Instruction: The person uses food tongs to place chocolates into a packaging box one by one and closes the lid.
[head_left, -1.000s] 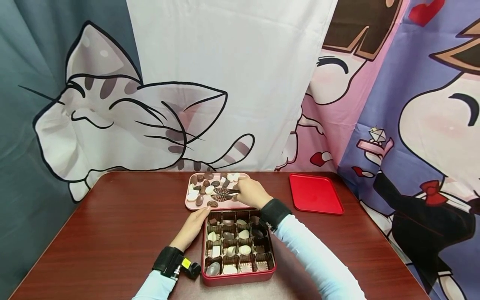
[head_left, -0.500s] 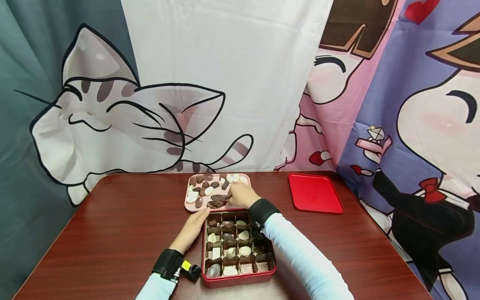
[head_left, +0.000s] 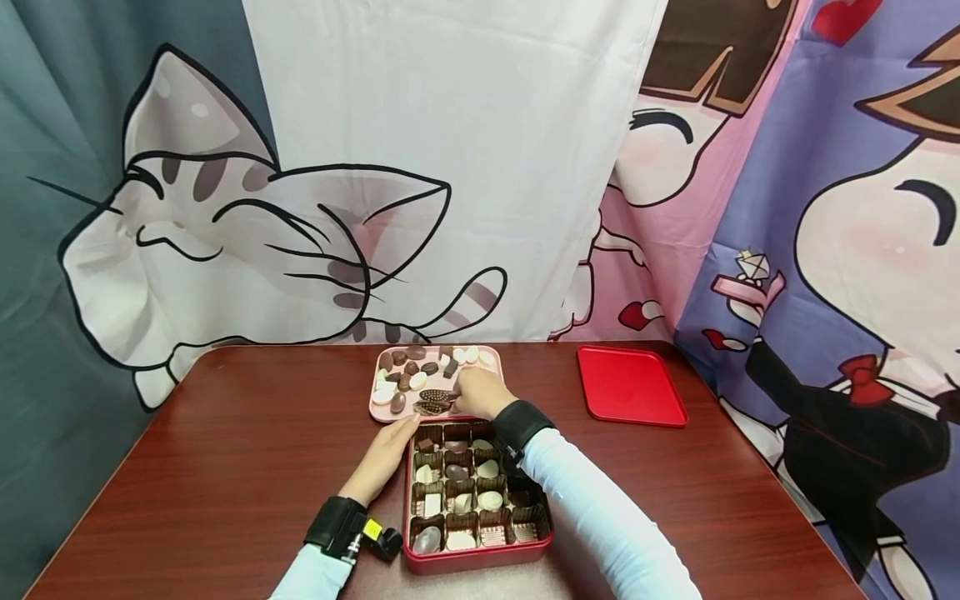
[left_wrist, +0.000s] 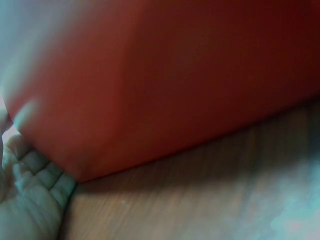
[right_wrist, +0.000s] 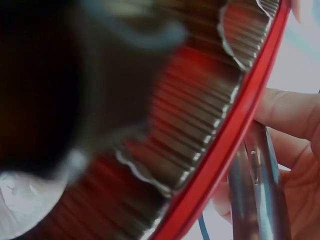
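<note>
Her right hand [head_left: 480,392] grips metal tongs [right_wrist: 260,190] over the pink tray [head_left: 375,408] at twelve o'clock from the red box [head_left: 480,554], left hand [head_left: 386,454] flat beside it; the chocolates [head_left: 435,396] look small, brittle, best nipped gently across the middle.

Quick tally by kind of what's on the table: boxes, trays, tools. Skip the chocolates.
Compartment box: 1, the red box
Flat trays: 2, the pink tray and the red tray
Tools: 1, the metal tongs gripped by the right hand
Total: 4
</note>
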